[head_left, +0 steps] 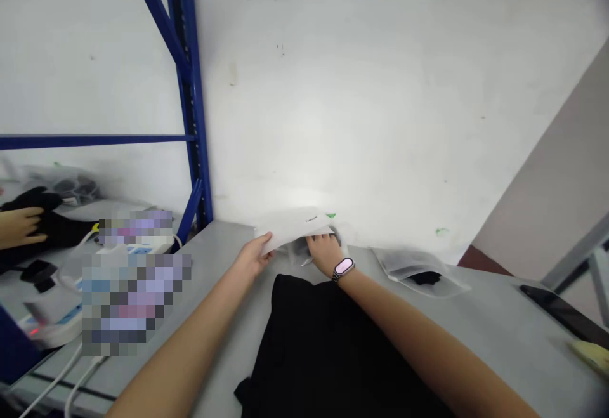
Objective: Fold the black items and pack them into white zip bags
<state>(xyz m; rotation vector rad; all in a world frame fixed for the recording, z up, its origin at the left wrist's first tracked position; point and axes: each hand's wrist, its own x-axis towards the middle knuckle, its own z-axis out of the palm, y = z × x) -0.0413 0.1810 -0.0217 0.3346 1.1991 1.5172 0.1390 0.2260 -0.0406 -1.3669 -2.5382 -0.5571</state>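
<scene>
My left hand (255, 254) pinches the left end of a flat white packet (295, 228) with a small dark print, holding it at the back of the table by the wall. My right hand (326, 254), with a watch on the wrist, has its fingers curled under the packet's right end. The fingertips are hidden there, so what they grip does not show. Clear plastic (299, 252) with something dark in it lies under the packet, close to both hands. Nearer to me, a black cloth garment (328, 348) lies spread on the grey table (228, 316).
A clear bag (419, 271) with something black inside lies on the right, and a black phone (566, 310) beyond it. Power strips, cables and blurred-out items (143, 297) are on the left. Past the blue rack post (193, 88), another person's hand (21, 228) touches black cloth.
</scene>
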